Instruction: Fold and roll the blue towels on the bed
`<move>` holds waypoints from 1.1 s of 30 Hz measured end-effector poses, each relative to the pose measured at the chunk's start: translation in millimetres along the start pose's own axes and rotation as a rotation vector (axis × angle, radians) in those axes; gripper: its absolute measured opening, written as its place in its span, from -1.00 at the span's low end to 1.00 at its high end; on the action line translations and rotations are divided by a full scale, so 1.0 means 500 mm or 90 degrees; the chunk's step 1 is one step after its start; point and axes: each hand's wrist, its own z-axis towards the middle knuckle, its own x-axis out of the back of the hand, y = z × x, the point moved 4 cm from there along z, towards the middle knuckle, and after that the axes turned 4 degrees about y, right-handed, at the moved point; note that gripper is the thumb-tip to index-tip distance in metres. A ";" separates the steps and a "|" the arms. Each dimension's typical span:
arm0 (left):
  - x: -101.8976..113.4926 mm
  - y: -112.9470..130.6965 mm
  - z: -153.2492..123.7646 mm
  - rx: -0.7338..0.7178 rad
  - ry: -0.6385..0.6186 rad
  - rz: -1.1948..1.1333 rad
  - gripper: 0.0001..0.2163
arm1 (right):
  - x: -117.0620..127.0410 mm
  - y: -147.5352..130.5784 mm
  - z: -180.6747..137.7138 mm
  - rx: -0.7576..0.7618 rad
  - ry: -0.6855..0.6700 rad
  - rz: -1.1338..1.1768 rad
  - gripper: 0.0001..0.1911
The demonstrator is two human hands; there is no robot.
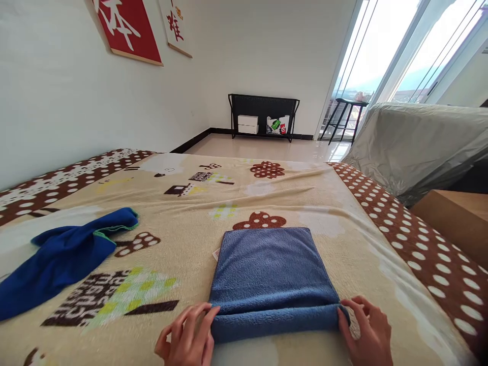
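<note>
A folded grey-blue towel (272, 277) lies flat on the bed (343, 244), which is covered by a beige patterned blanket with brown dotted borders. The towel's near edge is rolled or folded over into a thick band. The left hand (186, 338) sits at the near left corner of the towel, its fingers pinching that folded edge, so its grip is closed on the cloth. The right hand (366, 330) sits at the near right corner of the towel, fingertips curled onto the end of the same band, also grasping it.

Left of the towel, well apart from it, a crumpled dark blue cloth (61, 256) with a green trim lies on the blanket. Beyond the towel, past the far end of the bed, a black rack (263, 109) stands against the wall with white boxes (247, 124) on its low shelf. Right of the towel, beside the bed, stands something draped in a grey cover (415, 142).
</note>
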 end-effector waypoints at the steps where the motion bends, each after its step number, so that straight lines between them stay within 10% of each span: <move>1: -0.010 0.030 0.006 -0.007 0.033 0.013 -0.69 | -0.007 -0.034 0.006 0.007 0.027 0.006 -0.82; 7: -0.098 0.207 0.041 -0.212 0.034 -0.139 -0.61 | -0.045 -0.236 0.059 0.223 -0.074 0.223 -0.68; 17: -0.052 0.008 -0.006 -0.141 -0.020 0.018 -0.68 | -0.029 -0.049 0.016 0.121 -0.133 0.016 -0.49; 22: -0.060 0.086 0.015 -0.143 -0.028 0.028 -0.60 | -0.028 -0.134 0.020 0.061 -0.048 0.054 -0.59; 27: -0.116 0.194 0.043 -0.250 -0.041 -0.024 -0.63 | -0.067 -0.265 0.056 0.226 -0.093 0.173 -0.59; 33: -0.103 0.068 0.010 -0.107 -0.088 0.076 -0.58 | -0.070 -0.143 0.049 0.098 -0.162 -0.001 -0.53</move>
